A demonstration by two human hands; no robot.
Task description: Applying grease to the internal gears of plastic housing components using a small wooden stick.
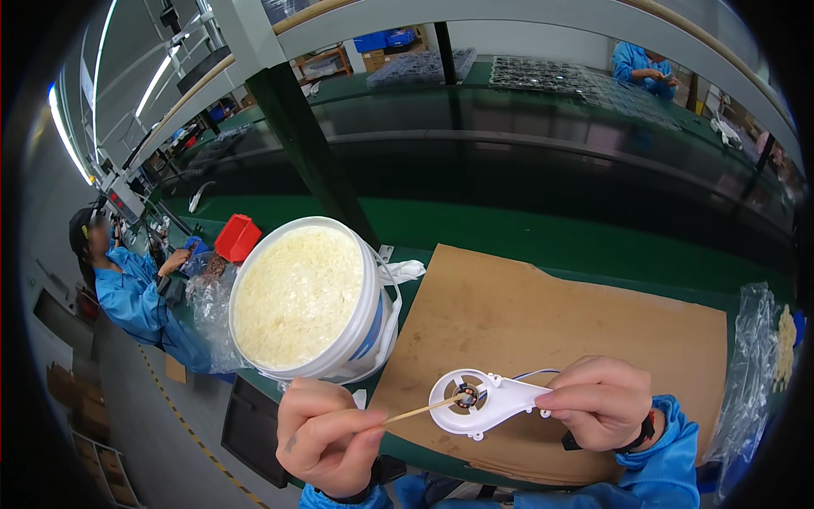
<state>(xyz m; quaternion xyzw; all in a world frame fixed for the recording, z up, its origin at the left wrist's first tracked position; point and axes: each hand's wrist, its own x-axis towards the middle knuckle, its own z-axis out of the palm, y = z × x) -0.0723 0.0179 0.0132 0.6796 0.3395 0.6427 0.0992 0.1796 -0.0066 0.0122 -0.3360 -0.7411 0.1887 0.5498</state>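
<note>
My left hand (326, 437) pinches a thin wooden stick (420, 411) whose tip touches the dark centre of a white plastic part (483, 400) with a round ring end. My right hand (598, 400) grips that part by its narrow end, above a brown cardboard sheet (551, 314). Thin wires trail from the part toward my right hand. A white bucket (309, 297) full of pale yellowish paste stands tilted just left of the cardboard, above my left hand.
The green workbench (526, 229) runs behind the cardboard. A clear plastic bag (759, 356) lies at the right, a red bin (237, 237) and crumpled plastic at the left. A person in blue works at far left, another at the back right. Dark trays fill the far shelf.
</note>
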